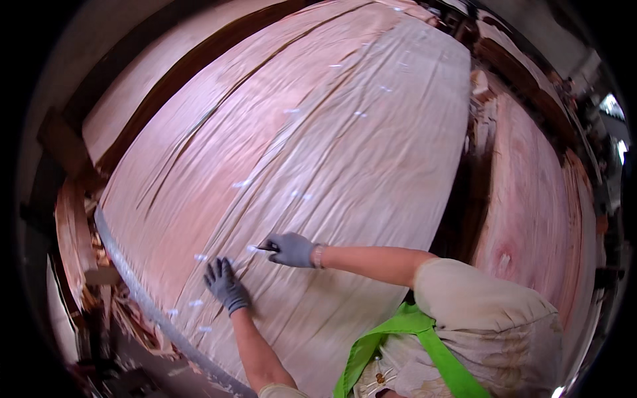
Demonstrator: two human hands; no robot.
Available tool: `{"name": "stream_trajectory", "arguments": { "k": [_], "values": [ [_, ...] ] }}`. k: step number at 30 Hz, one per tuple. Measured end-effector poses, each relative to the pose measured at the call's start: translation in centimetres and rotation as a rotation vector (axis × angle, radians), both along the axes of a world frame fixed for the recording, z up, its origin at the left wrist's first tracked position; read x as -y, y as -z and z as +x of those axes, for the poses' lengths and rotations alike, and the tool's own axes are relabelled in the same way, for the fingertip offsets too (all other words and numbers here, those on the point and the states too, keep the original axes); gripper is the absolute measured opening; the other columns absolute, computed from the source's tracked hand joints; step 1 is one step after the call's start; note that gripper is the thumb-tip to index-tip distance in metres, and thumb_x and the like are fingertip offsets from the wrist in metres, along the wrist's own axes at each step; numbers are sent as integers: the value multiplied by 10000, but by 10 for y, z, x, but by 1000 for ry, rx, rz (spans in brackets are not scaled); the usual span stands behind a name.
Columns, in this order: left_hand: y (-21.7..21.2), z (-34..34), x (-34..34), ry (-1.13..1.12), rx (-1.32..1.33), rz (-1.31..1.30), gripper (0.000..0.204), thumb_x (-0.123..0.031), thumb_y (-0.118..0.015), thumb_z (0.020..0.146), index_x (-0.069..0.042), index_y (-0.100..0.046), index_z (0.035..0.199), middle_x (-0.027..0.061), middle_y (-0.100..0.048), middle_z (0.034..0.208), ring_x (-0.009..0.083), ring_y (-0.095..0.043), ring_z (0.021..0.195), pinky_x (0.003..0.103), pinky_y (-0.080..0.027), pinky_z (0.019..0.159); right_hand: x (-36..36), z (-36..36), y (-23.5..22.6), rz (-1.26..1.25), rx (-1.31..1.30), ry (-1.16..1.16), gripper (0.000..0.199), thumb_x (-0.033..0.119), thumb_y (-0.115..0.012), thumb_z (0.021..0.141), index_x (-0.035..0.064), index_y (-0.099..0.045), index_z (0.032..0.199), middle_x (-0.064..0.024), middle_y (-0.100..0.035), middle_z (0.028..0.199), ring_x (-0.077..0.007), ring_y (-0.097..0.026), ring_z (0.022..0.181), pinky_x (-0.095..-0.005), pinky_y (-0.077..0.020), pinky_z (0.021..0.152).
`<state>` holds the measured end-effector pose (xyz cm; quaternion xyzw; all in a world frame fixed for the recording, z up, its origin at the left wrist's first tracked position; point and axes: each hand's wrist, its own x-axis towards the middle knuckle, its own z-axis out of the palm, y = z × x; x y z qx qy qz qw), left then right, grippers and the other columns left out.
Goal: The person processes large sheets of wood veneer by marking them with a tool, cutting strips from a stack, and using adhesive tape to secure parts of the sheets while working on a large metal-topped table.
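A large sheet of pale pinkish wood veneer (371, 166) lies in front of me, with long dark splits running along its grain. My left hand (227, 286), in a grey glove, rests on the veneer with its fingers spread. To its right, my right hand (292, 250), gloved in grey as well, is closed around a small dark pointed tool (267, 247), which looks like a knife. The tool's tip is close to a seam in the sheet. Short whitish strips, apparently tape (201, 257), dot the seams near both hands and farther up.
A grey edge strip (136, 285) borders the veneer at the lower left. More veneer (524, 212) is stacked on the right, beyond a dark gap. Splintered wood scraps (142, 322) lie at the lower left. Another pale sheet (152, 73) lies along the far left.
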<state>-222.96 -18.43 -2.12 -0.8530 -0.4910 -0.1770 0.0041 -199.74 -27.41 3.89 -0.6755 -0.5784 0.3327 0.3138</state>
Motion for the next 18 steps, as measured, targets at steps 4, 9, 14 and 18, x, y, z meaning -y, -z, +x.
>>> {"name": "stream_trajectory", "arguments": {
  "k": [4,9,14,18],
  "values": [
    [1,-10,-2,-65,-215,41,328,-143,-447,879,-131,-598,1171,84,-510,1313,286,-390,1278,454,-229,1073,131,96,-32,-224,-328,151,214,251,-589,795,47,-584,856,-111,-621,669,-214,-612,597,-355,-491,589],
    [-41,54,45,-249,-575,-40,518,-168,-525,816,-88,-441,1321,122,-336,1443,303,-326,1318,432,-272,1056,328,225,-23,-477,-441,449,226,258,-591,798,36,-585,840,-65,-613,646,-150,-578,539,-303,-477,540],
    [-40,196,194,-123,-239,84,655,-170,-500,816,5,-268,1402,186,-262,1462,327,-274,1342,427,-267,1074,496,328,10,-474,-539,620,204,225,-599,827,22,-581,815,-73,-626,675,-151,-582,564,-309,-484,553],
    [-31,353,320,89,44,-80,586,-192,-461,863,35,-307,1380,220,-270,1448,349,-270,1342,427,-250,1084,606,403,14,-358,-623,852,169,202,-597,840,34,-582,820,-64,-630,696,-143,-577,573,-295,-471,535]
  ]
}}
